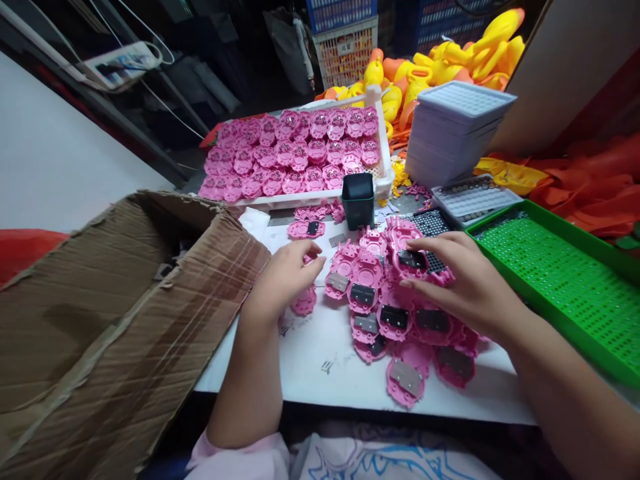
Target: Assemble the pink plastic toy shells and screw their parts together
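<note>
Holding a pink casing (404,233) with a dark plate between the thumb and fingers of your right hand (450,273), you are keeping that hand partly closed over the heap of plated casings (365,293) on the table (313,373). You are holding your left hand (287,273) half open, its fingers loosely curled and its thumb apart from them, close to a loose pink piece (304,302); nothing is showing in its grip.

Beyond your hands, a white crate (386,157) is carrying rows of pink casings with patterned faces (285,153). A dark square cup (358,203) is standing upright in front of it, its inside too dark to read. To your left, an open cardboard box (125,320) is sitting beside the table, with small items inside that are too dim to name. To your right, a green tray (560,287) is showing its perforated floor, and next to it a shallow pale tray (505,200) is holding small round pieces. Behind that, white trays (453,133) are standing in a tall stack, near a pile of yellow and orange items (450,60). Farther back, a pale lattice crate (349,57) is holding orange-toned contents beneath a blue crate (340,13).
</note>
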Motion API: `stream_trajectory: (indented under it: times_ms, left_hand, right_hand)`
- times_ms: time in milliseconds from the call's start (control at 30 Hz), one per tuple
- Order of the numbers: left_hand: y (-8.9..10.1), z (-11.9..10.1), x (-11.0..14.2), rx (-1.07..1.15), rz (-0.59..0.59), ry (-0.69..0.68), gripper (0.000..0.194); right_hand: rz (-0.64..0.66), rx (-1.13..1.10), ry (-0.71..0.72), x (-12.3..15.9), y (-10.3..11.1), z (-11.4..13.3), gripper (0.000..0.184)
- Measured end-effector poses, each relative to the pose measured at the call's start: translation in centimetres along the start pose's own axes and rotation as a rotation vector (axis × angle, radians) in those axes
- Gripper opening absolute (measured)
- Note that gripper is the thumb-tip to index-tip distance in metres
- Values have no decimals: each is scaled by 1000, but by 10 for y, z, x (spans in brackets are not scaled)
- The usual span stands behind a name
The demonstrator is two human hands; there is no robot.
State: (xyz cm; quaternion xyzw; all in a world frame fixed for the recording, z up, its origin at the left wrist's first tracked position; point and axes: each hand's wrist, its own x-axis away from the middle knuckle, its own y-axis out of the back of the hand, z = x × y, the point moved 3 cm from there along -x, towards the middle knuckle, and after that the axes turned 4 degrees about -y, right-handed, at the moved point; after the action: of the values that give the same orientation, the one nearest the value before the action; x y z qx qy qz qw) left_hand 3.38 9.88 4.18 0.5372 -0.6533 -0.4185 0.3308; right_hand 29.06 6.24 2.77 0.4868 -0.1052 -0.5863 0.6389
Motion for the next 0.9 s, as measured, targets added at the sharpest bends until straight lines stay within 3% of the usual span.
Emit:
stream_trajectory:
  times_ms: [167, 300, 467, 700, 767, 900]
  left_hand:
    - [0, 16, 2, -321, 280, 133, 40]
    - [-1, 24, 1, -442, 315, 250, 55]
    - [-5, 28, -3, -487, 390, 285, 67]
    - [-8, 25, -7, -509, 425, 265, 57]
    - [-8, 25, -8, -507, 422, 258, 52]
    - [-6, 22, -7, -496, 405, 229, 48]
  right_hand:
    - [179, 14, -12, 2, -14, 0, 50]
    - [239, 70, -14, 4, -20, 0, 54]
    - [260, 90, 0, 5, -21, 0, 53]
    - [238, 61, 34, 4, -18, -2, 59]
    - [193, -2, -3, 3, -12, -2, 51]
    - [-22, -47, -76, -12, 11, -2, 22]
